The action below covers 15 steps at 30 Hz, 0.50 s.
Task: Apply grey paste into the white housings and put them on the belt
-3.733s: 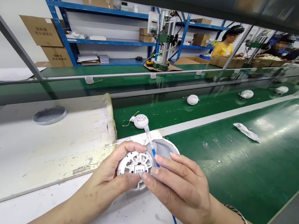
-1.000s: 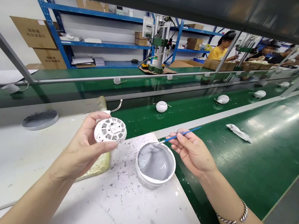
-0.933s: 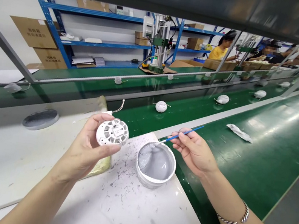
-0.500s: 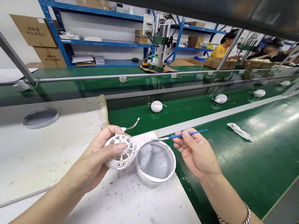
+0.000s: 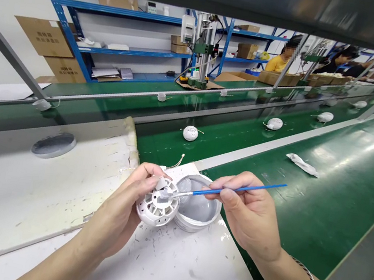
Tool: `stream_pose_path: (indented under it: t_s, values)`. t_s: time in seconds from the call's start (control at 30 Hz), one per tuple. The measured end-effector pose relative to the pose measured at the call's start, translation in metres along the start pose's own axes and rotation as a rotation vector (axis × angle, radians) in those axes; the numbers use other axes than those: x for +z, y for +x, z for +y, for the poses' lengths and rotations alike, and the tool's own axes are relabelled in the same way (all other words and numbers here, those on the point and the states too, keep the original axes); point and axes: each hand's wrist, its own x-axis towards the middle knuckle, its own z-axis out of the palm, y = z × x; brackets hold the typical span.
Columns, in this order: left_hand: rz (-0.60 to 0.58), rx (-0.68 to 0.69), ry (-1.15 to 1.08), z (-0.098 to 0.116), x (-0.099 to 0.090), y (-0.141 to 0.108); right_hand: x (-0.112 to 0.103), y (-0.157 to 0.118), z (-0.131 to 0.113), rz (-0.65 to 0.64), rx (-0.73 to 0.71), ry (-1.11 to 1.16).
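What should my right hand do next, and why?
Probably sweep the brush across the middle of the white part: the right hand holds the brush with its tip there, gray paste shows around it, and the left hand grips the part.

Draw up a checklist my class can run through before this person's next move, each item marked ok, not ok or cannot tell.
1. Left grip holds the white vented housing by its edge: ok.
2. Right grip holds the blue brush by its handle: ok.
3. Bristles reach the housing's upper face: ok.
4. White tub of grey paste stands upright and uncovered beside the housing: ok.
5. White board beneath the hands is free of grey flecks: not ok, several show.
6. Amount of paste under the bristles: cannot tell, the brush hides it.
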Motion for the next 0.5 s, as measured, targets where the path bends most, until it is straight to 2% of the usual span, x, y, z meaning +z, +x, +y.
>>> stream_pose_path:
  t_s: [0.1, 0.3, 0.4, 0.5]
  values:
    - [-0.021, -0.015, 0.006, 0.0, -0.001, -0.001, 0.001, -0.003, 0.001, -0.033, -0.056, -0.029]
    - [-0.159, 0.042, 0.056, -0.007, -0.014, 0.003, 0.002, -0.005, 0.0, -0.037, -0.083, -0.095]
    - [-0.17, 0.055, 0.051, -0.008, -0.018, 0.006, 0.0, -0.004, -0.001, -0.049, -0.09, -0.105]
    - [-0.148, 0.077, 0.065, -0.006, -0.021, 0.008, -0.009, -0.002, -0.002, -0.035, -0.166, -0.159]
